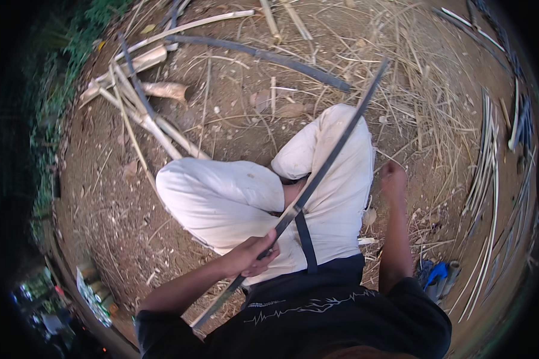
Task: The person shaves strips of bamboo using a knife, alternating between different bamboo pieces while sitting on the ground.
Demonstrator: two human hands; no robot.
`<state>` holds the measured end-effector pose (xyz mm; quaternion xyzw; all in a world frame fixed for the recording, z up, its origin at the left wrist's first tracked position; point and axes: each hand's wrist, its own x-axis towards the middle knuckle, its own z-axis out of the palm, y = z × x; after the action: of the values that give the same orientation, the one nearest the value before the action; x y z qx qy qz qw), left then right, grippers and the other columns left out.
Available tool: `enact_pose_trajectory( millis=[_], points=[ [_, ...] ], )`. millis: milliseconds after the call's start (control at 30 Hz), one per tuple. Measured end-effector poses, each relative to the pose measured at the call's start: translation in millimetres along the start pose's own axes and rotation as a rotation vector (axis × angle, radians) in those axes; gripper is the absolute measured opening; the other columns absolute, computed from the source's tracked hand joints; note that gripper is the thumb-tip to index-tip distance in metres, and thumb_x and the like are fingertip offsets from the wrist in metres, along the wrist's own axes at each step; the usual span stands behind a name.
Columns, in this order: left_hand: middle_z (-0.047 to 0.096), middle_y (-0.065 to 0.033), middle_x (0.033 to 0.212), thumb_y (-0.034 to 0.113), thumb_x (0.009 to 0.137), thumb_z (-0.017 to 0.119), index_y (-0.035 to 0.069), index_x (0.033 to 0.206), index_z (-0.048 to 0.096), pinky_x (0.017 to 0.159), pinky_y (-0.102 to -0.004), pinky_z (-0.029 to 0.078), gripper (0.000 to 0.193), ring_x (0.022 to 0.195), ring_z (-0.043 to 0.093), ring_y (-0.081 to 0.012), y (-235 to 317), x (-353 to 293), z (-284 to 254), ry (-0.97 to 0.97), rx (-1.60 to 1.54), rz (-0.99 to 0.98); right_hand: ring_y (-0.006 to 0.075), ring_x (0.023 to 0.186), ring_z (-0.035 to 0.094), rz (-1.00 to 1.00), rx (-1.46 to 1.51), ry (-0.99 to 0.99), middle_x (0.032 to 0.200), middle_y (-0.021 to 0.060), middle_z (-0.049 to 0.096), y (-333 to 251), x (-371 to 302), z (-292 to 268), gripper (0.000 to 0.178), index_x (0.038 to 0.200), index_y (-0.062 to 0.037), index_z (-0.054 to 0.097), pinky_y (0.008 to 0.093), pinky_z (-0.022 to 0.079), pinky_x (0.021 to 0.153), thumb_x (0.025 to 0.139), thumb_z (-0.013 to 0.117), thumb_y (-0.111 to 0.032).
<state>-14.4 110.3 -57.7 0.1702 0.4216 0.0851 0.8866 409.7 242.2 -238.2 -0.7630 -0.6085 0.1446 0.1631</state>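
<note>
I sit cross-legged on the ground in white trousers. A long, dark-skinned bamboo strip lies slantwise over my lap, from beside my left elbow up past my right knee. My left hand is wrapped round its lower part; a paler spot shows on the strip just above the fingers. Off the strip, to the right of my right thigh, my right hand is closed low near the ground. A thin strand shows by its knuckles, but what it grips is hidden.
Split bamboo pieces are piled at the far left, beside a long dark bamboo strip. Loose thin shavings cover the ground at the far right. Long slender strips lie along the right. A blue item sits near my right elbow.
</note>
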Motion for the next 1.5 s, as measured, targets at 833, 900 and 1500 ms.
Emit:
enact_pose_trajectory(
  millis=[833, 900, 1500],
  points=[
    [0.05, -0.0055, 0.072, 0.062, 0.102, 0.025, 0.006, 0.111, 0.049, 0.037, -0.0231, 0.037, 0.062, 0.042, 0.042, -0.0091, 29.1, 99.8, 1.0, -0.147, -0.442, 0.133, 0.0425, 0.11, 0.059, 0.33, 0.224, -0.201, 0.123, 0.0293, 0.057, 6.3, -66.9, 51.7, 0.078, 0.15, -0.003, 0.025, 0.047, 0.047, 0.094, 0.085, 0.067, -0.013],
    [0.052, -0.0077, 0.077, 0.06, 0.102, 0.027, 0.006, 0.114, 0.049, 0.042, -0.0249, 0.041, 0.059, 0.047, 0.047, -0.0117, 25.8, 100.5, 1.8, -0.151, -0.472, 0.144, 0.0383, 0.103, 0.062, 0.391, 0.304, -0.192, 0.116, 0.0271, 0.061, -17.4, -61.1, 4.0, 0.076, 0.151, -0.0048, 0.027, 0.0447, 0.049, 0.089, 0.086, 0.066, -0.011],
    [0.059, -0.0118, 0.104, 0.017, 0.101, 0.045, 0.001, 0.121, 0.055, 0.057, -0.0321, 0.049, 0.027, 0.066, 0.06, -0.0172, 25.2, 114.2, 48.5, 0.342, 0.279, 0.138, 0.0258, 0.063, 0.062, -0.682, -0.044, -0.408, 0.09, 0.0097, 0.053, -137.6, -119.2, -133.2, 0.085, 0.149, -0.0358, 0.042, 0.0385, 0.055, 0.058, 0.073, 0.075, -0.014]
  ],
)
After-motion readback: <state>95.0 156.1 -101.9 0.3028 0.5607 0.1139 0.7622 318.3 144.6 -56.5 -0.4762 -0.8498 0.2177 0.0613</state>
